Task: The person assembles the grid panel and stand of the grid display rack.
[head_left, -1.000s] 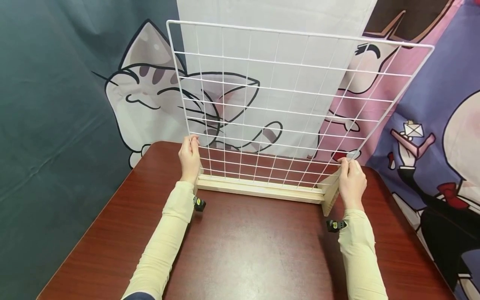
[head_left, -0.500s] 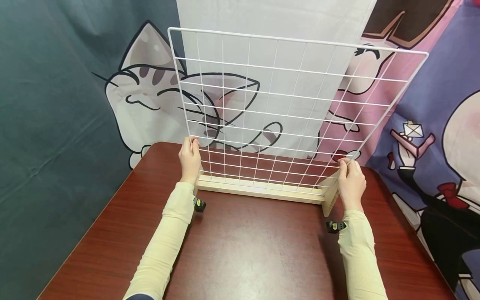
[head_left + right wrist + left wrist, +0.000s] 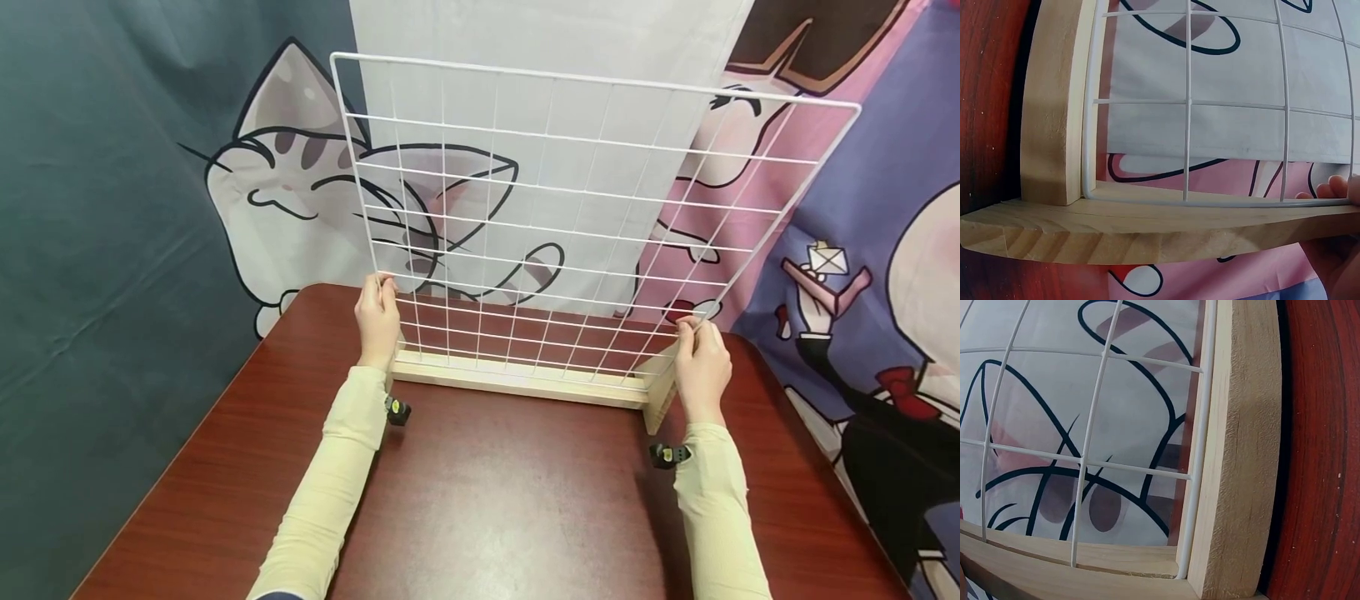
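A white wire grid panel [image 3: 592, 80] stands up from a pale wooden stand [image 3: 517, 384], leaning slightly. My left hand [image 3: 377, 321] pinches the panel's left edge low down, and my right hand [image 3: 702, 371] pinches its right edge at a similar level. Seen in the left wrist view, the panel's bottom rail [image 3: 1197, 425] runs along the wooden crossbar [image 3: 1247, 425]. The right wrist view has its lower corner beside the stand's side board [image 3: 1166, 247], with the right fingers [image 3: 1338, 186] near the edge. Whether the rail sits in a groove I cannot tell.
The stand rests toward the back of a reddish-brown table [image 3: 495, 492]. Behind it hang printed cloths, one with a cartoon cat [image 3: 292, 233]. A small black camera [image 3: 397, 411] is strapped on each wrist.
The panel's top edge has come down a little, and its upper right corner has shifted slightly left. Both hands keep hold in nearly the same places.
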`<state>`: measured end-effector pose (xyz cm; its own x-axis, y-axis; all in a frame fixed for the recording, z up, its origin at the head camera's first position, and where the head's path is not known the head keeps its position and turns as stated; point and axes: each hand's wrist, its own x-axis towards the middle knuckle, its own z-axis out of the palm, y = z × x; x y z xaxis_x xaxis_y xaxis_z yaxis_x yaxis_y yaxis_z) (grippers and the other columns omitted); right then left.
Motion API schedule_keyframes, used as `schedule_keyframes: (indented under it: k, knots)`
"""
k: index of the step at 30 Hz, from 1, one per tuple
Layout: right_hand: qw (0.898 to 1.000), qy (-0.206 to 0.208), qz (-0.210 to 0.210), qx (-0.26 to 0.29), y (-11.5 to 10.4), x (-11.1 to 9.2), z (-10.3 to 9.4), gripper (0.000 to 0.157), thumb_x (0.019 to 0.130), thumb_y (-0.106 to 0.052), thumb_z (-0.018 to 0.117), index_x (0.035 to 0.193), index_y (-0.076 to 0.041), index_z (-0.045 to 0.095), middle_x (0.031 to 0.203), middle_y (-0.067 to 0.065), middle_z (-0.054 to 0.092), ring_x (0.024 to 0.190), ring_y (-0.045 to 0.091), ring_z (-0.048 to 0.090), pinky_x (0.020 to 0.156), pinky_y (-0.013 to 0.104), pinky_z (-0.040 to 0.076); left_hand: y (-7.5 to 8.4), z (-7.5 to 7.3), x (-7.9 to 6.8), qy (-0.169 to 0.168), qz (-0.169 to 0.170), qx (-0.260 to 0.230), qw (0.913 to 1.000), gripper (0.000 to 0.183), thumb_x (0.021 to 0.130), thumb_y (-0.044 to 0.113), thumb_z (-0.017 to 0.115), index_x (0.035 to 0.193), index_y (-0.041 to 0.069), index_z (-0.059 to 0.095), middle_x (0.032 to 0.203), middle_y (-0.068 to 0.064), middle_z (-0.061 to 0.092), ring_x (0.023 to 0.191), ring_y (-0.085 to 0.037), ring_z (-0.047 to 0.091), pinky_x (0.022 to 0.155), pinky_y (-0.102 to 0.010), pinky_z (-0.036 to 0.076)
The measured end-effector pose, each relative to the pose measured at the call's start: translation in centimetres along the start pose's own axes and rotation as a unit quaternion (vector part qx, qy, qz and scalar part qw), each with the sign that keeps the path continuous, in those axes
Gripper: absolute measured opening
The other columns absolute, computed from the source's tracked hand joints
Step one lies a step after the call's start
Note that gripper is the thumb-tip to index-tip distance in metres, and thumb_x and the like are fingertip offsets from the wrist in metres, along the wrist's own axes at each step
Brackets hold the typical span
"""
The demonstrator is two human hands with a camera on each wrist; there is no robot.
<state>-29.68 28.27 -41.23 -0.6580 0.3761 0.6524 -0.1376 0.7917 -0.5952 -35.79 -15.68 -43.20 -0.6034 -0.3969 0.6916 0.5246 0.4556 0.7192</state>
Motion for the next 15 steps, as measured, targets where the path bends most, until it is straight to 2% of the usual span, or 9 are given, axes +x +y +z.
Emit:
schedule_keyframes:
  k: [9, 12, 15]
  knots:
    - [1.000, 0.004, 0.011, 0.006, -0.2, 0.0, 0.3, 0.022, 0.098, -0.023, 0.055, 0.105, -0.006, 0.066, 0.091, 0.020, 0.059, 0.087, 0.048, 0.057, 0.072, 0.059, 0.037, -0.4, -0.1, 0.1, 0.004, -0.003, -0.014, 0.9999, 0.021, 0.101, 0.010, 0.047, 0.102, -0.008, 0.058, 0.087, -0.024, 0.061, 0.073, -0.010, 0.049, 0.065, -0.016, 0.035]
    - [1.000, 0.001, 0.006, 0.008, -0.3, 0.4, 0.3, 0.023, 0.099, -0.023, 0.054, 0.106, -0.004, 0.066, 0.088, 0.020, 0.057, 0.082, 0.046, 0.055, 0.070, 0.057, 0.036, -0.5, -0.1, 0.3, -0.009, -0.021, -0.023, 0.9995, 0.021, 0.101, 0.010, 0.047, 0.103, -0.008, 0.059, 0.089, -0.025, 0.062, 0.072, -0.006, 0.047, 0.065, -0.016, 0.034]
    - [1.000, -0.015, -0.001, 0.012, -0.2, 0.8, 0.0, 0.024, 0.099, -0.021, 0.052, 0.107, -0.003, 0.066, 0.083, 0.021, 0.053, 0.074, 0.041, 0.050, 0.068, 0.051, 0.034, -0.3, -0.2, 0.4, -0.038, -0.049, -0.033, 0.9975, 0.019, 0.100, 0.009, 0.048, 0.106, -0.005, 0.059, 0.095, -0.025, 0.065, 0.076, -0.006, 0.048, 0.069, -0.018, 0.036]
